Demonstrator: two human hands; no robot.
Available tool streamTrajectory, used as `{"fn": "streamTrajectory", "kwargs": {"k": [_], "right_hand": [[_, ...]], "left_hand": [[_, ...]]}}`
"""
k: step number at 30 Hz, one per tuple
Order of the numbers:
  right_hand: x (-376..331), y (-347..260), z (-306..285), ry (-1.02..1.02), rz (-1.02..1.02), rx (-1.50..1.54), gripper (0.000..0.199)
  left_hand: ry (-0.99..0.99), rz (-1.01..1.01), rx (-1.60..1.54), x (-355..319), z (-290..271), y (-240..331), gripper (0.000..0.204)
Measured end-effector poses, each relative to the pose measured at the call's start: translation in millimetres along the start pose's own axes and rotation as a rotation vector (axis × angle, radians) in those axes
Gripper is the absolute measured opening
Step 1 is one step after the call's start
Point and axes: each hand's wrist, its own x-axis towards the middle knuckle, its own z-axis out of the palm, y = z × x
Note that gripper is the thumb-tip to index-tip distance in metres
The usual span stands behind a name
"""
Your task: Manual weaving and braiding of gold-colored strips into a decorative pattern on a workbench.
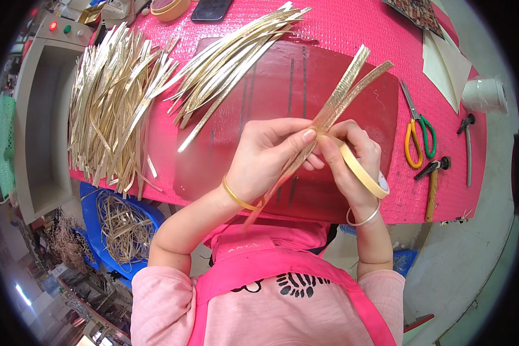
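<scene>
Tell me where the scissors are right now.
In the head view, the scissors lie on the right of the pink table, beside the dark red mat and just beyond the wooden-handled hammer.

The strips [335,104] are shining like metal, the table cover [352,27] is looking bumpy, the hammer handle [431,196] is showing wood.

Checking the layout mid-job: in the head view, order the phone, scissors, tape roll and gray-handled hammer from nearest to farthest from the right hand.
1. Tape roll: against the right hand.
2. Scissors: just to its right.
3. Gray-handled hammer: farther right, near the table's edge.
4. Phone: far upper left, at the picture's top.
</scene>
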Motion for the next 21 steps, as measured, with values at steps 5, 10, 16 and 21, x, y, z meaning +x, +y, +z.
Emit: {"fn": "streamTrajectory", "kwargs": {"k": [5, 10, 16, 21], "right_hand": [[-12.3, 10.6, 10.0, 0.063, 0.263, 0.673, 0.012], [-4.0, 6.3, 19.4, 0.058, 0.13, 1.068, 0.01], [-8.1, -2.8, 15.9, 0.092, 0.11, 0.56, 0.011], [-13.1, -2.0, 22.8, 0.167, -0.007, 0.717, 0.013]], "left_hand": [[-0.167, -0.07, -0.392, 3.6, -3.1, -1.5, 0.031], [-0.273, -0.2, -0.339, 7.1, -6.4, 7.2, 0.057], [0.037, 0.068, 0.054, -3.9, 0.0, 8.2, 0.028], [-0.276, -0.179, -0.496, 2.8, -8.6, 4.4, 0.02]]}}
